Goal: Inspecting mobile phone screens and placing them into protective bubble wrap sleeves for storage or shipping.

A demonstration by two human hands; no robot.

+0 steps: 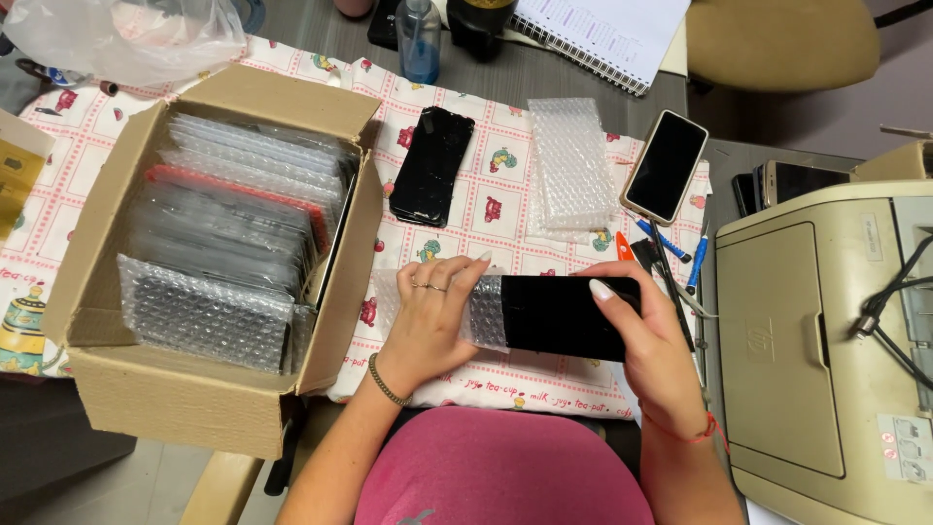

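Observation:
A black phone screen panel [559,315] lies half inside a clear bubble-wrap pouch [486,316] just above the patterned cloth. My left hand [428,326] grips the pouch at its left end, fingers curled over the top. My right hand [646,340] holds the panel's right end, thumb on its upper edge. A second black panel [432,165] lies flat farther back on the cloth, and an empty bubble-wrap pouch [569,165] lies to its right.
An open cardboard box [185,389] at the left is packed with several bubble-wrapped panels. A phone [666,165] and small tools [680,258] lie at the right, beside a beige printer [816,350]. A bottle [420,39] and a notebook [603,34] stand behind.

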